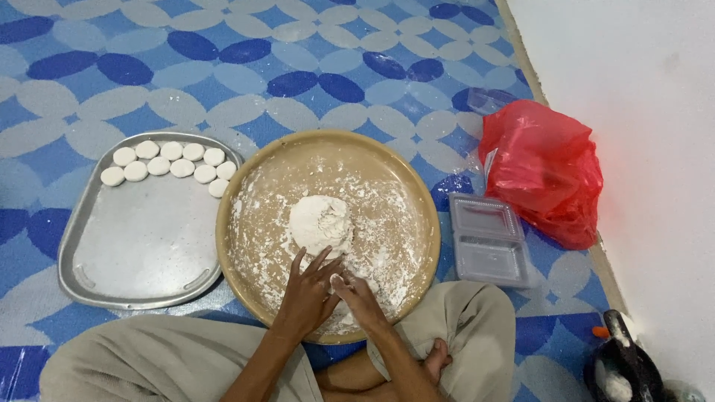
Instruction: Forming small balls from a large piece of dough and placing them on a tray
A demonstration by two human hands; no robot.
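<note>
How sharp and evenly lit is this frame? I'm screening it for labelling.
Head view: soft, even light, faint shadows; dull sheen on the metal tray, no harsh glare; dough lump and both hands, left and right, sharp; edges slightly bowed.

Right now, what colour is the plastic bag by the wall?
Red; the plastic bag shows best in the head view.

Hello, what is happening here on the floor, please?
A person sits cross-legged on a blue patterned mat. Both hands, the left hand and the right hand, work together just below a lump of white dough in a floured round tan tray. Beside it, a metal tray holds ten small dough discs. A clear plastic container and a red plastic bag lie to the right.
</note>
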